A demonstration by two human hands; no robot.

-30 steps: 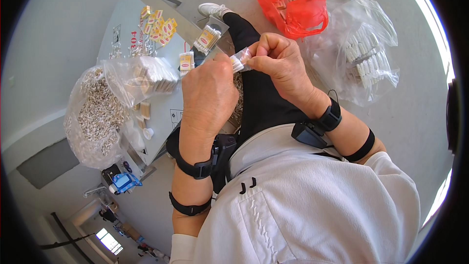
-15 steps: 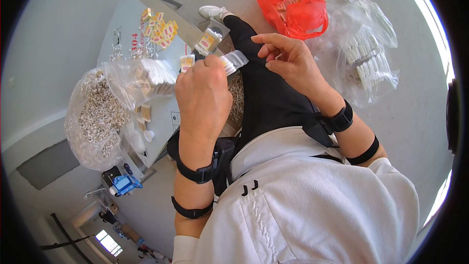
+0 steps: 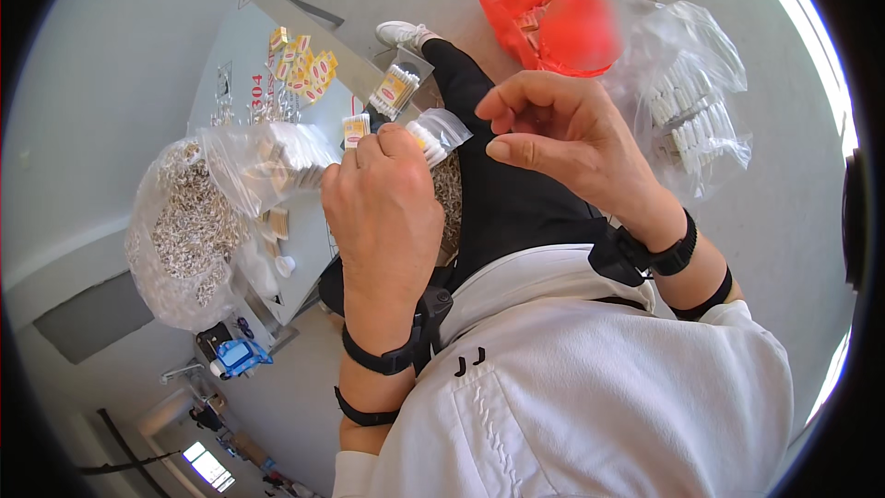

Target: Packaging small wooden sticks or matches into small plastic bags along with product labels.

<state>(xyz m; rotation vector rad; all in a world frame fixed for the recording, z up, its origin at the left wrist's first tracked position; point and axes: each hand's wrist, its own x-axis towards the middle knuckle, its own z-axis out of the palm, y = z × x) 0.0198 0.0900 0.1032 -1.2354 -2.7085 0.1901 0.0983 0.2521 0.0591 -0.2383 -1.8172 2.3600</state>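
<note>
My left hand (image 3: 387, 207) is closed, back up and fingers curled under, so what they grip is hidden. Just past its knuckles shows a bundle of cotton swabs (image 3: 356, 129) with a yellow label. On its right side, a clear bag of swabs (image 3: 437, 135) touches or nearly touches the fingers. Farther off lies a clear packet of swabs (image 3: 394, 88) with a yellow label. My right hand (image 3: 576, 134) hovers over my right thigh, fingers bent and thumb apart, with nothing seen in it.
Yellow labels (image 3: 309, 69) lie scattered on the grey table (image 3: 221, 37). A large clear bag of loose swabs (image 3: 189, 231) bulges at its left. On the floor stand a red plastic bag (image 3: 507, 0) and a clear bag of swab bundles (image 3: 691, 115). Loose swabs (image 3: 448, 198) show beside my leg.
My left hand has drawn slightly toward me. My right hand has come a little nearer, its thumb and fingers spreading wider apart.
</note>
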